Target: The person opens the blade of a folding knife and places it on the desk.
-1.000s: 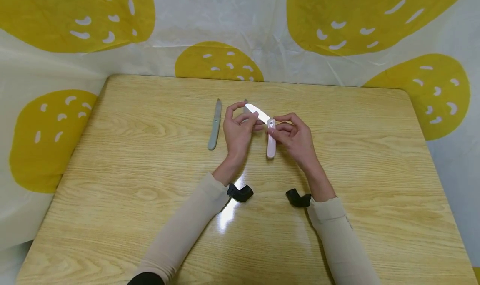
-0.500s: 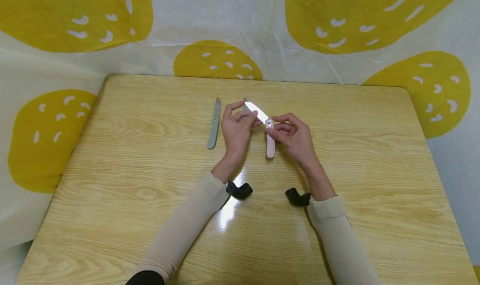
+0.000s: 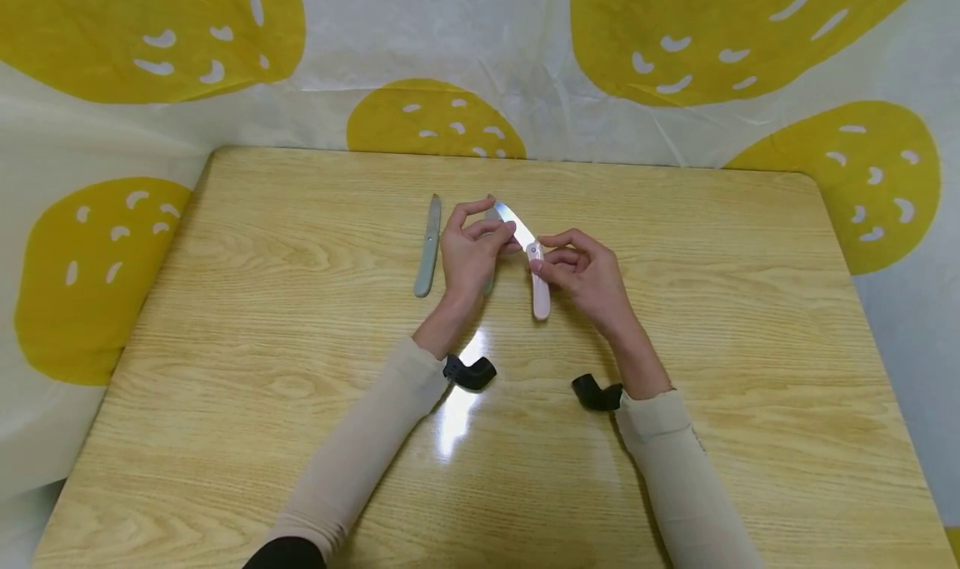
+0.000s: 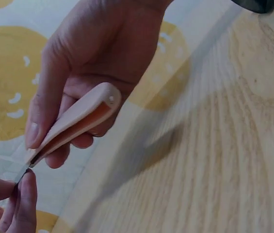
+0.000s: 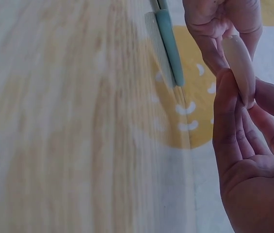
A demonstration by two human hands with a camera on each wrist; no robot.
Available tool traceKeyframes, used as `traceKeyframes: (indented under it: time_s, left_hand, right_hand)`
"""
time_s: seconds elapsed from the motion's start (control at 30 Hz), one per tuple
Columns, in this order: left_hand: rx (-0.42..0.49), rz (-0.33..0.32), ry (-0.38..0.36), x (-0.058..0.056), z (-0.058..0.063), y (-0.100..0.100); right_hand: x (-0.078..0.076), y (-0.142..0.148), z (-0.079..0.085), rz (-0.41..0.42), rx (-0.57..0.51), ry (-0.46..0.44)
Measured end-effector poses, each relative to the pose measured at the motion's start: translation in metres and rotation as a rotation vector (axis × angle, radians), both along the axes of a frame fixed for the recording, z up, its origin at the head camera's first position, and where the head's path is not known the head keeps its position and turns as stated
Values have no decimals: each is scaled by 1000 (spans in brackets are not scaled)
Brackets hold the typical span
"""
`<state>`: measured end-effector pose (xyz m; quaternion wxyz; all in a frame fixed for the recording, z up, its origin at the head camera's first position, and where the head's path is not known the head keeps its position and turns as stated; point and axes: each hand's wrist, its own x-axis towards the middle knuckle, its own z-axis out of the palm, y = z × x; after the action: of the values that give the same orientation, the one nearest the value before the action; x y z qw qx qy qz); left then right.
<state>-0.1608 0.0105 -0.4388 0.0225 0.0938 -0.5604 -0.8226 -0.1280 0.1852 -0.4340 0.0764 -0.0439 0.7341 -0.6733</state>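
A folding knife with a pale pink handle [image 3: 541, 298] is held between both hands above the table, its shiny blade [image 3: 507, 214] partly unfolded at an angle. My left hand [image 3: 471, 257] pinches the blade between thumb and fingers. My right hand [image 3: 592, 273] grips the handle near the pivot with its thumb and fingertips. The left wrist view shows the slot along the pink handle [image 4: 86, 112]. Left of my left hand lies a grey-green folding knife [image 3: 428, 257], unfolded. Another grey-green knife [image 3: 490, 286] lies mostly hidden behind that hand.
The wood-grain table [image 3: 300, 302] extends around both hands. A white cloth with yellow shapes [image 3: 442, 19] hangs behind its far edge and at the sides. Black wrist-worn pieces [image 3: 471, 374] stick out inward from both cuffs.
The blade has swung nearer to line with the pink handle. My left wrist has shifted slightly left and away, uncovering part of the knife behind it. My right hand has barely moved.
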Motion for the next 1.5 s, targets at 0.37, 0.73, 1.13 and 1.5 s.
traceKeyframes:
  time_s: [0.37,0.73,1.13,1.5]
  left_hand:
    - [-29,-52,-40,-1,4,-3]
    - [-95,-105,-68,-2,8,-4]
    - [-147,-127,-66,-2,9,-6]
    - [-142,-152,-3,-4,7,-6]
  right_hand:
    - [1,1,0,20,16,-40]
    - [3,1,0,18,50,-59]
    - [4,3,-1,-10,111,-63]
    - [2,1,1,-8,95,-33]
